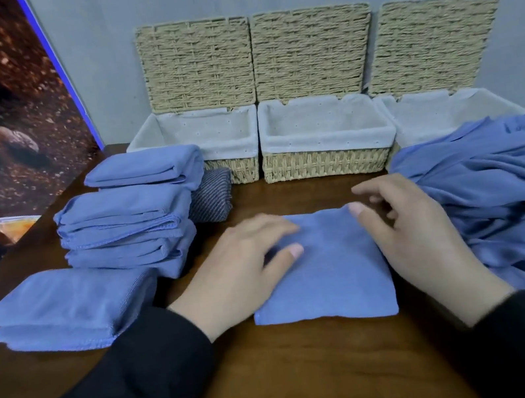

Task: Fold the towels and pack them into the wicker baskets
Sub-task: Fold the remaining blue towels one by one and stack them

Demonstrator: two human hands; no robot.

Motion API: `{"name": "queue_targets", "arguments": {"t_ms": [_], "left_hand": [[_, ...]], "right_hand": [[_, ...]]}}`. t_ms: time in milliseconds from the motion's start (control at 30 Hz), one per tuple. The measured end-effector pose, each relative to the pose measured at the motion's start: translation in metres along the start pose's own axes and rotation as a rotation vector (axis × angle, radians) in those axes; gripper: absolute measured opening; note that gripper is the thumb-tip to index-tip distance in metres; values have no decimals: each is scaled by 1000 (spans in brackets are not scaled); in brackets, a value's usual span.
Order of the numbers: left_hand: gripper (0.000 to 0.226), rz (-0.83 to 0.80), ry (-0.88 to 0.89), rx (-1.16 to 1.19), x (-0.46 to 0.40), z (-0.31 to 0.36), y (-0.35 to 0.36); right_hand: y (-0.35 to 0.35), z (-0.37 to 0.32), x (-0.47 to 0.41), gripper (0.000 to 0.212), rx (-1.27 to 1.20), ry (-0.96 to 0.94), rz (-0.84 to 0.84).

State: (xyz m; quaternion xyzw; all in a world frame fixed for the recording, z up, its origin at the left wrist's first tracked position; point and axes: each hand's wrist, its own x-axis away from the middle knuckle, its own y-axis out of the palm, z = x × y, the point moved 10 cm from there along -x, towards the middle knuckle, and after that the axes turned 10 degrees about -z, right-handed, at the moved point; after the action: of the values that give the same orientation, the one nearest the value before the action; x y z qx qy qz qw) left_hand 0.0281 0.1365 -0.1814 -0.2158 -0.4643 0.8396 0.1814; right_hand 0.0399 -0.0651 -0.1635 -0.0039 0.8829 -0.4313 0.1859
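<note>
Folded blue towel (328,271) flat on table (319,380), centre. Left hand (238,272) presses its 9 o'clock edge, fingers straight. Right hand (416,235) at 3 o'clock, fingers loosely spread, gripping nothing. Baskets (324,140) at 12, lids up.

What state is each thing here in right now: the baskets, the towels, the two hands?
Left wicker basket: lid up, nothing inside.
Middle wicker basket: lid up, nothing inside.
Right wicker basket: lid up, front hidden by cloth.
Folded towel stack: folded, piled.
Near folded towels: folded, two high.
Centre towel: folded square, flat.
Unfolded towel heap: crumpled.
Left hand: open, resting on the centre towel.
Right hand: open, fingers loosely bent, at the centre towel's right edge.
</note>
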Motion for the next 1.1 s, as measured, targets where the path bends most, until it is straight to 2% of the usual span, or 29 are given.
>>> {"name": "queue_targets", "arguments": {"t_ms": [33,67,133,200,400,567,600,667,733,833,867,933,1000,1100], "left_hand": [[50,-101,-16,-27,1,-4,14],[57,-179,-46,-48,1,-10,25],[73,-282,-88,-96,1,-16,37],[85,-382,-140,-158,4,-21,46],[93,-473,-199,-217,6,-26,48],[83,-334,-127,-108,7,-28,37],[76,-280,-104,-77,8,-28,31],[64,-204,-38,-23,13,-21,21],[65,-234,46,2,20,-9,20],[88,-384,108,-92,28,4,35],[90,-379,119,-145,28,6,36],[72,-243,157,-167,25,12,24],[45,-130,104,-40,24,7,9],[30,-91,-28,180,27,-3,-2]], "right_hand": [[4,-11,5,33,-24,-82,-72],[19,-18,9,41,-44,-121,-223],[58,-15,23,64,35,-122,-552],[78,1,29,74,172,-91,-709],[76,18,23,73,239,-37,-718],[45,-2,30,55,-59,-211,-535],[44,-6,35,54,-64,-253,-566],[56,-11,48,65,32,-287,-701],[63,-10,52,72,159,-291,-724],[53,-18,45,48,87,-273,-559],[48,-16,42,38,7,-233,-521],[38,-9,38,27,-141,-149,-475],[32,-10,38,26,-140,-119,-501],[38,-11,45,49,6,-92,-637]]}}
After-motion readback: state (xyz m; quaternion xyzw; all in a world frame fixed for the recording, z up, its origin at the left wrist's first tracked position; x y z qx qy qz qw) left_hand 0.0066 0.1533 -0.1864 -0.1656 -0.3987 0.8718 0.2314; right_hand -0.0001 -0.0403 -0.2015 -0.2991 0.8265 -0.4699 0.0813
